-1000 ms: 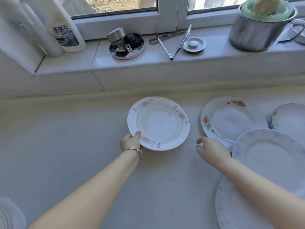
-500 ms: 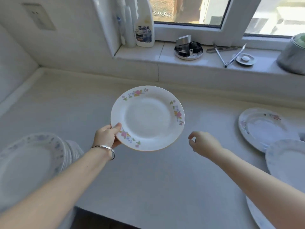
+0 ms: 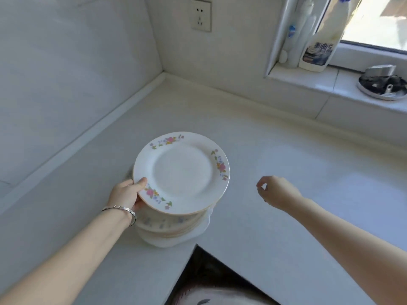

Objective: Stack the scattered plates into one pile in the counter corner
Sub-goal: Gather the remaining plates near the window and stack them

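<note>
My left hand (image 3: 127, 193) grips the near-left rim of a white plate with pink flowers (image 3: 181, 171), thumb on top. The plate hangs level just over a pile of plates (image 3: 174, 230) standing near the counter's inner front edge; whether it touches the pile I cannot tell. My right hand (image 3: 276, 191) hovers over the bare counter to the right of the pile, fingers loosely curled, holding nothing. The other scattered plates are out of view.
Two walls meet at the counter corner (image 3: 164, 73) behind the pile. A wall socket (image 3: 200, 15) sits above it. On the window sill stand a detergent bottle (image 3: 321, 42) and a round metal strainer part (image 3: 382, 85). The counter's cut-out edge (image 3: 196, 245) lies just in front of the pile.
My left hand has lifted the flowered plate off the counter and carried it left to above the pile. My view has swung left with it. My right hand stayed empty.
</note>
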